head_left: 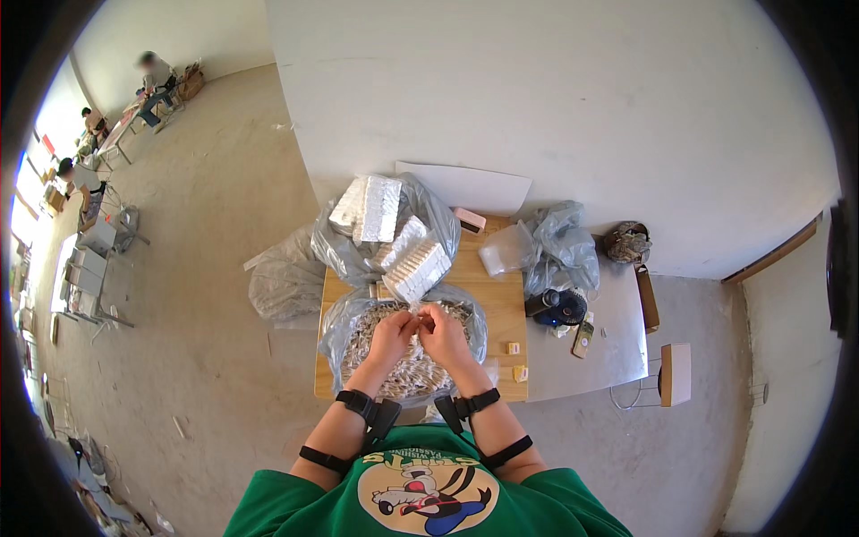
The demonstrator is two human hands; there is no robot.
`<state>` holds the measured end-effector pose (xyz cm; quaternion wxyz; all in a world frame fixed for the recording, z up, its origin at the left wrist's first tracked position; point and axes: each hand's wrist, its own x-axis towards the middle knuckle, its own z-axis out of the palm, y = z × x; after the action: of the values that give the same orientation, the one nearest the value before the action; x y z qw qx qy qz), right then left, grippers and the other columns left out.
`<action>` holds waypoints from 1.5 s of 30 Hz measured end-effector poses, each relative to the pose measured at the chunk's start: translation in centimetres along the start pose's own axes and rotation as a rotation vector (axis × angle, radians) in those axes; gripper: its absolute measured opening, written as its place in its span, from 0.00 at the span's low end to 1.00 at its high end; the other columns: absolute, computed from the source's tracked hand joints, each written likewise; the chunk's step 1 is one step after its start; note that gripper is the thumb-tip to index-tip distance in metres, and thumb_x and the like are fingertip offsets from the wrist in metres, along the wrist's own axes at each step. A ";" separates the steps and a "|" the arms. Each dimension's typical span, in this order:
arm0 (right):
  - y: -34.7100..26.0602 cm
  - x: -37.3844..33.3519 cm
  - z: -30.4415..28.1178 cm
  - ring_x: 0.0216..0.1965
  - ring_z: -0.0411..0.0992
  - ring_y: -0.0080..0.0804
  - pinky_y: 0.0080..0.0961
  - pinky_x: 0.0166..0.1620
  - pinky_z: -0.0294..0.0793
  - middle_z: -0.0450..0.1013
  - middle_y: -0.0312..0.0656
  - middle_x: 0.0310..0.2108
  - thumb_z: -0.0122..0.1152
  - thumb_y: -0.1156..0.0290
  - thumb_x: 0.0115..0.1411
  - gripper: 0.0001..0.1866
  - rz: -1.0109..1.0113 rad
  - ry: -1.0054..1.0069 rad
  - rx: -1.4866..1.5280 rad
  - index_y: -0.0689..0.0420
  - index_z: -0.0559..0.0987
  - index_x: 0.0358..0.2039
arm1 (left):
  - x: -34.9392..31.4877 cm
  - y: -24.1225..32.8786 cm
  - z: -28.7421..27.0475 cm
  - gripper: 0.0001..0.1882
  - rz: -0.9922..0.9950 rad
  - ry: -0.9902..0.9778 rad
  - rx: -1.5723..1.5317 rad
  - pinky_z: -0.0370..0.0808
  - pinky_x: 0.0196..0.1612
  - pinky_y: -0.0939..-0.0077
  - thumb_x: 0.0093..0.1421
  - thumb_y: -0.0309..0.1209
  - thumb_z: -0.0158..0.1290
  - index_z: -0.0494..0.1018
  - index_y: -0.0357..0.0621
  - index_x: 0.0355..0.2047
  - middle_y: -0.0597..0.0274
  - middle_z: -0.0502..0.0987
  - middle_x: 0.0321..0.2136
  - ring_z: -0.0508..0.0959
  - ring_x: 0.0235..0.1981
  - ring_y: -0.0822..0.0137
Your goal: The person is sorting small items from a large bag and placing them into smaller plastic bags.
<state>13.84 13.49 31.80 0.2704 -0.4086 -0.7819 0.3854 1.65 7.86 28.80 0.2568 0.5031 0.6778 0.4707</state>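
My left hand [393,336] and my right hand [442,335] meet above a grey plastic bag [335,347] that lies open on the table. Both have their fingers pinched together, fingertip to fingertip. Something small and whitish shows at the fingertips, too small to name. Inside the bag is a heap of small, thin, pale and brownish pieces [410,383]. Just beyond my fingers, a white ribbed block [419,271] leans out of a second grey plastic bag [440,211]. More white blocks [379,208] are stacked in that bag.
The wooden table [506,309] carries a pink box [469,220] and small yellow items [521,372]. On the metal table [617,345] at right are plastic bags [564,246], a dark bottle [542,302] and a phone [582,338]. A stool [676,374] stands beyond. People sit far left.
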 end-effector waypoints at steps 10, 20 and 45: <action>-0.2 -0.4 0.2 0.27 0.73 0.44 0.33 0.29 0.71 0.72 0.47 0.23 0.56 0.77 0.47 0.10 -0.011 0.037 0.001 0.58 0.68 0.31 | -0.4 0.7 -0.4 0.11 0.028 -0.033 0.030 0.66 0.26 0.66 0.54 0.32 0.51 0.68 0.37 0.21 0.51 0.69 0.18 0.71 0.22 0.53; 1.4 -0.1 -0.5 0.24 0.69 0.48 0.37 0.27 0.69 0.68 0.46 0.20 0.56 0.78 0.46 0.13 -0.042 0.211 -0.069 0.59 0.67 0.34 | -0.8 1.0 -1.0 0.09 0.004 0.015 0.055 0.67 0.27 0.62 0.51 0.28 0.52 0.67 0.37 0.20 0.50 0.70 0.19 0.72 0.23 0.50; 6.3 -0.8 1.8 0.34 0.70 0.19 0.15 0.37 0.68 0.72 0.35 0.33 0.48 0.81 0.55 0.10 0.319 0.083 0.689 0.63 0.72 0.38 | -1.1 -0.7 -2.2 0.12 -0.421 -0.056 -0.629 0.67 0.29 0.80 0.55 0.35 0.53 0.70 0.37 0.30 0.64 0.72 0.21 0.70 0.25 0.76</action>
<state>15.66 14.44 25.48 0.3600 -0.4256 -0.5214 0.6461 -0.05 6.03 28.93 0.5080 0.2623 0.5815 0.5788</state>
